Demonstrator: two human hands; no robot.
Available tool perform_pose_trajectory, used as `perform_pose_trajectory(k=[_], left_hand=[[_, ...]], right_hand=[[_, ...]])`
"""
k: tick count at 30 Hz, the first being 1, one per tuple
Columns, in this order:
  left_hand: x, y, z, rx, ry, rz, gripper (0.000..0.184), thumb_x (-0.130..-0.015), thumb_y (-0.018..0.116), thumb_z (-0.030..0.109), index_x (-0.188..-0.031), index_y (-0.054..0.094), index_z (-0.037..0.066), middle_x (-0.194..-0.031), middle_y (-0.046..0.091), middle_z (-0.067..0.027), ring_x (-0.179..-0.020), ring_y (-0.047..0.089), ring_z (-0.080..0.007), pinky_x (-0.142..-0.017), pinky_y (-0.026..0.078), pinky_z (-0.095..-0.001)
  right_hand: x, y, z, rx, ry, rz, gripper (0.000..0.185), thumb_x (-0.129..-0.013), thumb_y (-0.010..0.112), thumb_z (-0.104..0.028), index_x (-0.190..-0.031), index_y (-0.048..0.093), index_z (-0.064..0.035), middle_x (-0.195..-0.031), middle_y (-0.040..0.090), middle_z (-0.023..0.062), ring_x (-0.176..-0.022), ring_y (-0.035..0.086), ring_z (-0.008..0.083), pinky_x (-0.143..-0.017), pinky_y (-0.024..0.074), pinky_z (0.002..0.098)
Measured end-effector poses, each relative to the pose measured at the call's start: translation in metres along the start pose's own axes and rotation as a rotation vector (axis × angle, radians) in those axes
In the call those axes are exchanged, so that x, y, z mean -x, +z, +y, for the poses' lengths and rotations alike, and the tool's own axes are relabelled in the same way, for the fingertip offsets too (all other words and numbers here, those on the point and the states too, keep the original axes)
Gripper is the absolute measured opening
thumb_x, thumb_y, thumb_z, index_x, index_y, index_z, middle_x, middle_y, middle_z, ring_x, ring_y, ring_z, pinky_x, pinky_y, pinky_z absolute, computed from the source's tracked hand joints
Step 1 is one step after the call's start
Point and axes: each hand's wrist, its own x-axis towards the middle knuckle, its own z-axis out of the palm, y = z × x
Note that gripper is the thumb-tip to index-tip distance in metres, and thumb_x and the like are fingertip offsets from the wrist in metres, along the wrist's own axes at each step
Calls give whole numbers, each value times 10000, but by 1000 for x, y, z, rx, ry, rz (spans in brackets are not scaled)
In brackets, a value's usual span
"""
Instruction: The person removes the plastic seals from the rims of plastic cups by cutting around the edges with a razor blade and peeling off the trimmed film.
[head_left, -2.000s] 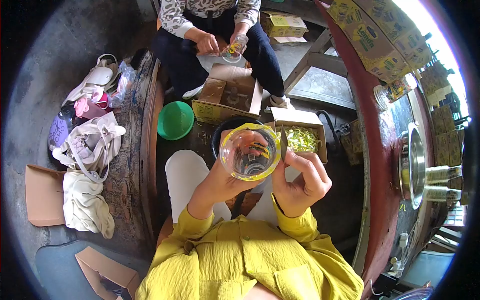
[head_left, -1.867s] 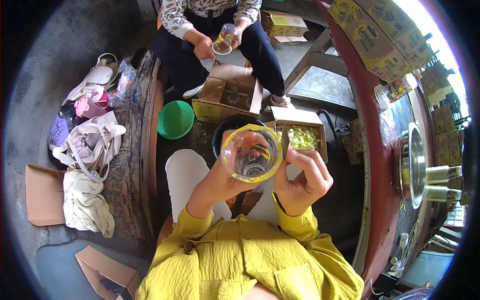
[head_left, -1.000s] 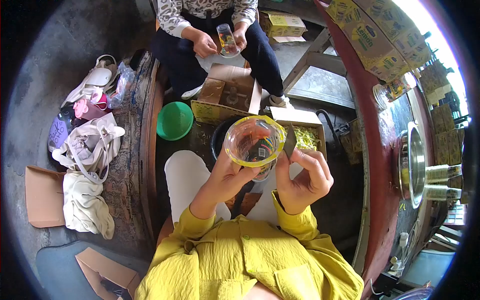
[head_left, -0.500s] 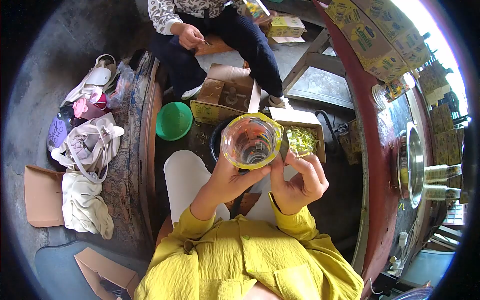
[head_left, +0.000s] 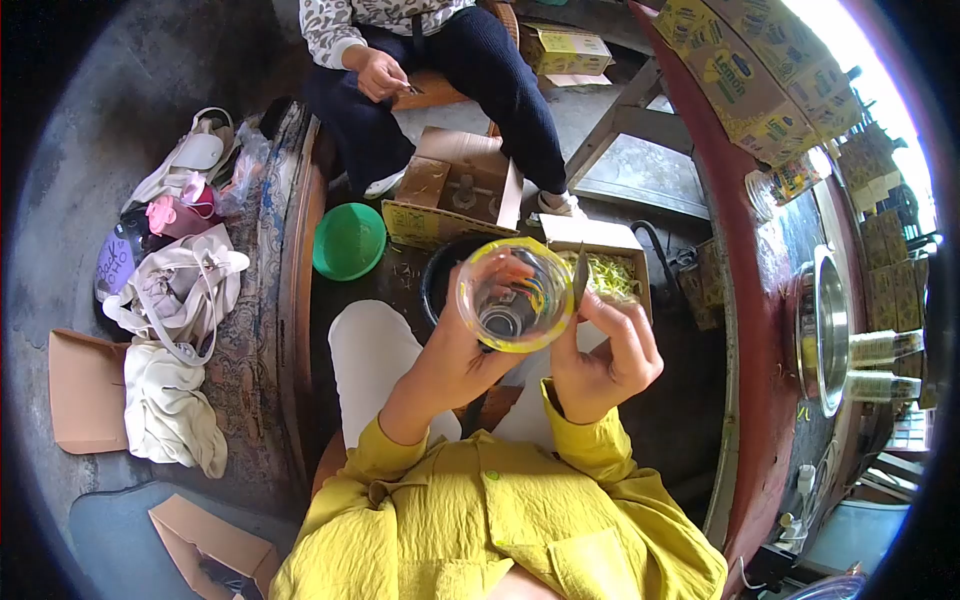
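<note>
Just this side of the black tub (head_left: 439, 270), a clear plastic cup (head_left: 510, 305) is sitting in the left hand (head_left: 450, 352), its yellow-rimmed mouth facing up at me. It's looking light and thin-walled, stiffish but probably easy to dent, and maybe a bit slippery. I'd be grabbing it round the side below the rim, away from the sharp bit.

The left hand is curling partway closed around the cup. The right hand (head_left: 612, 352) is pinching a small dark blade (head_left: 581, 273) between thumb and fingers, right beside the rim.

Counting outward from that tub: one cup and one blade are hanging out on the near side. One green basin (head_left: 349, 242) is lying to the left. Two open boxes are flanking the far side: one box of yellow-green strips (head_left: 645, 285) to the right (too many strips to count) and one carton (head_left: 420, 228) behind, holding clear stuff I can't count. Way off right of the tub, one metal bowl (head_left: 832, 330) and two cup stacks (head_left: 885, 366) are resting on the worktop (head_left: 775, 310). Beyond the tub, another person's hand (head_left: 378, 76) is pinching something tiny.
</note>
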Motion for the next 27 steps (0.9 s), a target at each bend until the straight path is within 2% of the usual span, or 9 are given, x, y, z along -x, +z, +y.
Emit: perform_pose_trajectory(k=[5, 17, 27], left_hand=[[2, -4, 0, 12, 9, -39, 704, -723, 679, 91, -1271, 245, 11, -1166, 398, -121, -1082, 432, -204, -930, 349, -316], [0, -11, 2, 50, -2, -97, 708, -645, 734, 104, -1221, 330, 22, -1124, 444, -91, -1037, 460, -175, -887, 380, -294], [-2, -8, 1, 65, 3, -70, 706, -628, 730, 73, -1216, 342, 26, -1100, 464, -89, -1003, 477, -169, -867, 395, -286]], right_hand=[[-4, -3, 4, -130, 61, -73, 193, -589, 675, 91, -754, 632, 0, -617, 581, 88, -517, 553, 142, -496, 428, 215], [-8, -15, 5, -141, 86, -205, 212, -590, 666, 97, -778, 646, 1, -642, 597, 90, -551, 576, 142, -522, 445, 214], [-2, -16, 8, -148, 91, -177, 277, -570, 638, 106, -820, 660, -10, -641, 593, 88, -551, 573, 147, -520, 443, 221]])
